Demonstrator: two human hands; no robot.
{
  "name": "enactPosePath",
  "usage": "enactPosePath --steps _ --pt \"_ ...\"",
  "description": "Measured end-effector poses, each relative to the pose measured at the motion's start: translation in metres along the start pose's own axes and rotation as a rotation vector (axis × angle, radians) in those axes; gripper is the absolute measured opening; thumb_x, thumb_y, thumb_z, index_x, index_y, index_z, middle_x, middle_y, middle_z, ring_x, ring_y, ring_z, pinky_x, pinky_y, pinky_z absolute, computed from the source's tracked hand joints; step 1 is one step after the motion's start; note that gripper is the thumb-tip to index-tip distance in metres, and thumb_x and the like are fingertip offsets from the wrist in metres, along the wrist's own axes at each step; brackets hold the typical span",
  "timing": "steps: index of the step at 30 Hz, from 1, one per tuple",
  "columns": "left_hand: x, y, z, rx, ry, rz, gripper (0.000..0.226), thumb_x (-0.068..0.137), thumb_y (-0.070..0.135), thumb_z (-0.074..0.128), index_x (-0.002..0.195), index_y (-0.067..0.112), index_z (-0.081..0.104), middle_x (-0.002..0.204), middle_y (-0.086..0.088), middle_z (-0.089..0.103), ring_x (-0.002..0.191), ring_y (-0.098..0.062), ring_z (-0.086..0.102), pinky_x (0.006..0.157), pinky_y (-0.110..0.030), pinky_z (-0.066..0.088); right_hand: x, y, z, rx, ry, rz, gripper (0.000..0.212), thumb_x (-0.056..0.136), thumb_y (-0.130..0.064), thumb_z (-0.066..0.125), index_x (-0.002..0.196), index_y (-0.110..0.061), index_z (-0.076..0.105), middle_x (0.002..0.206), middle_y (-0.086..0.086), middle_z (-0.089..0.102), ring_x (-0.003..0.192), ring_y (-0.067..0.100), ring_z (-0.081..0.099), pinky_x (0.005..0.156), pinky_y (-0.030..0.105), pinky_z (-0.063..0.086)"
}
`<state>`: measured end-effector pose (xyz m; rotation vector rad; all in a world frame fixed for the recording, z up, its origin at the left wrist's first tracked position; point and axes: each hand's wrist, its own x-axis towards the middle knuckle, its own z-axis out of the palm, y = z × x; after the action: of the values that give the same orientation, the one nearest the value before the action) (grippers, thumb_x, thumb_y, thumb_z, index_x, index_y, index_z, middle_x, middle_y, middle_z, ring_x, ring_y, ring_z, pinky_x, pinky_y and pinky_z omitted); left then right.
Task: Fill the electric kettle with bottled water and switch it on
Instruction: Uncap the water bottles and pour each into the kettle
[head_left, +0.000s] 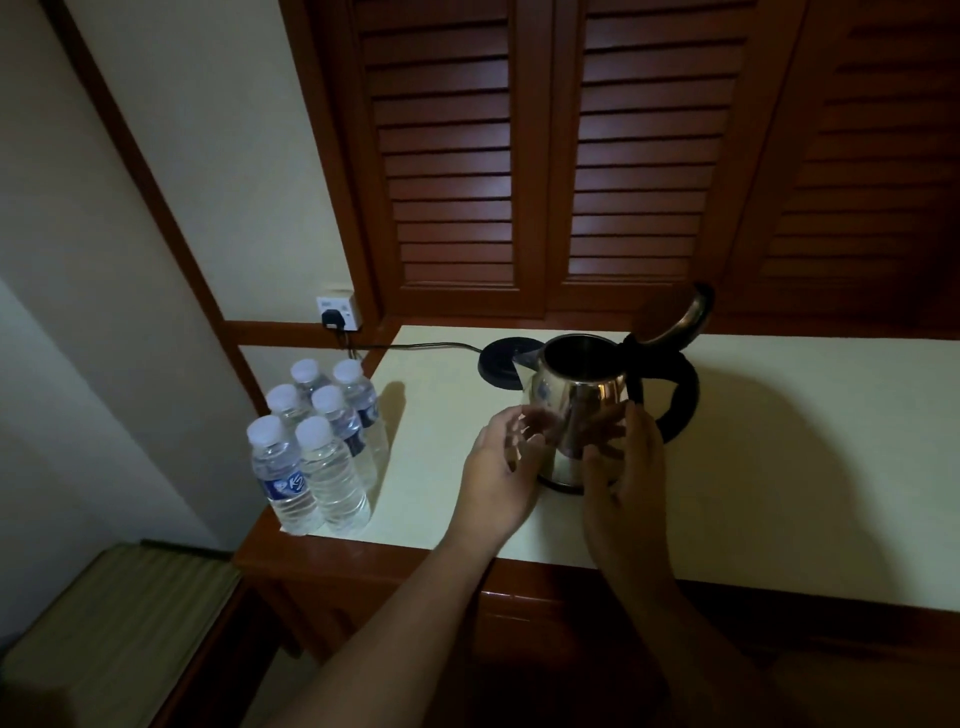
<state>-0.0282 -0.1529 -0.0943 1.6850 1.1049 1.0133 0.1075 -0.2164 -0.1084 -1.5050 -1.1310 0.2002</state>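
A steel electric kettle (576, 395) stands on the pale counter (779, 467) with its lid (685, 317) swung up and its black handle to the right. It sits off its black base (501, 364), which lies just behind it to the left. My left hand (501, 457) hovers by the kettle's left side with fingers spread. My right hand (626, 478) is against the kettle's front right, fingers straight. Several capped water bottles (317, 447) stand in a cluster at the counter's left end.
A cord runs from the base to a plug in a wall socket (337, 312) at the back left. Wooden louvred doors (519, 156) rise behind the counter. A striped cushion (119, 623) lies lower left.
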Motion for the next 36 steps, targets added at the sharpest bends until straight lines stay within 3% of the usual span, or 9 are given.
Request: enactPosePath --steps 5,9,12,16,21,25,28,33,36 --pt "-0.005 0.001 -0.001 0.045 0.009 0.016 0.046 0.100 0.057 0.059 0.142 0.039 0.053 0.136 0.009 0.063 0.122 -0.003 0.062 0.103 -0.031 0.055 -0.009 -0.016 -0.011 0.048 0.013 -0.041 0.054 0.102 -0.033 0.046 0.152 -0.038 0.026 0.144 -0.022 0.040 0.131 -0.008 0.039 0.105 0.023 0.040" --pt "-0.025 0.000 -0.022 0.030 0.068 -0.017 0.047 0.103 0.039 0.063 0.148 0.028 0.052 0.140 0.008 0.061 0.122 0.007 0.058 0.102 -0.013 0.048 -0.029 -0.031 -0.009 0.038 0.054 -0.163 0.046 0.100 -0.027 0.049 0.145 -0.016 0.045 0.141 -0.005 0.051 0.133 0.006 0.045 0.106 0.027 0.041" --pt "-0.058 0.001 -0.047 0.054 0.195 0.029 0.039 0.105 0.022 0.063 0.144 0.024 0.059 0.132 0.011 0.065 0.119 0.012 0.058 0.094 -0.001 0.041 -0.040 -0.051 0.010 0.059 -0.098 -0.272 0.036 0.100 -0.022 0.050 0.135 -0.013 0.056 0.132 -0.008 0.059 0.125 0.005 0.053 0.101 0.027 0.047" --pt "-0.101 -0.008 -0.086 0.109 0.440 0.080 0.029 0.102 0.015 0.066 0.131 0.023 0.069 0.123 0.015 0.070 0.118 0.004 0.062 0.096 -0.006 0.042 -0.046 -0.090 0.049 0.102 -0.364 -0.368 0.030 0.100 -0.022 0.052 0.128 -0.017 0.063 0.124 -0.011 0.065 0.118 0.003 0.058 0.098 0.030 0.048" --pt "-0.120 -0.009 -0.126 0.147 0.703 0.115 0.021 0.102 0.012 0.065 0.115 0.028 0.068 0.114 0.012 0.070 0.110 0.000 0.063 0.091 -0.005 0.042 -0.031 -0.146 0.091 0.107 -0.516 -0.429 0.033 0.097 -0.026 0.059 0.129 -0.021 0.065 0.119 -0.010 0.065 0.105 0.000 0.059 0.092 0.016 0.045" --pt "-0.119 -0.016 -0.141 0.177 0.690 0.056 0.022 0.102 0.016 0.064 0.121 0.028 0.067 0.118 0.011 0.068 0.115 -0.005 0.062 0.097 -0.020 0.048 -0.013 -0.156 0.129 -0.055 -0.583 -0.476 0.047 0.092 -0.036 0.063 0.134 -0.016 0.062 0.130 0.004 0.061 0.114 0.021 0.060 0.097 0.035 0.051" --pt "-0.120 -0.021 -0.144 0.169 0.684 0.015 0.026 0.102 0.020 0.064 0.127 0.027 0.066 0.121 0.012 0.067 0.117 -0.004 0.061 0.100 -0.028 0.052 -0.004 -0.160 0.138 -0.200 -0.662 -0.453 0.050 0.087 -0.050 0.064 0.130 -0.025 0.062 0.129 0.001 0.060 0.110 0.022 0.058 0.094 0.037 0.051" --pt "-0.124 -0.020 -0.139 0.176 0.654 -0.010 0.035 0.096 0.017 0.071 0.129 0.029 0.063 0.119 0.011 0.063 0.112 0.006 0.056 0.095 -0.027 0.053 0.005 -0.163 0.129 -0.150 -0.651 -0.396 0.030 0.080 -0.038 0.078 0.098 -0.020 0.062 0.086 -0.001 0.065 0.074 0.019 0.060 0.072 0.035 0.053" --pt "-0.122 -0.012 -0.131 0.187 0.549 0.007 0.057 0.092 0.031 0.079 0.142 0.031 0.052 0.131 0.014 0.053 0.124 0.007 0.049 0.098 -0.022 0.051 0.009 -0.162 0.102 -0.041 -0.475 -0.513 0.027 0.074 -0.033 0.081 0.092 -0.015 0.070 0.073 -0.005 0.064 0.061 0.015 0.057 0.063 0.035 0.055"
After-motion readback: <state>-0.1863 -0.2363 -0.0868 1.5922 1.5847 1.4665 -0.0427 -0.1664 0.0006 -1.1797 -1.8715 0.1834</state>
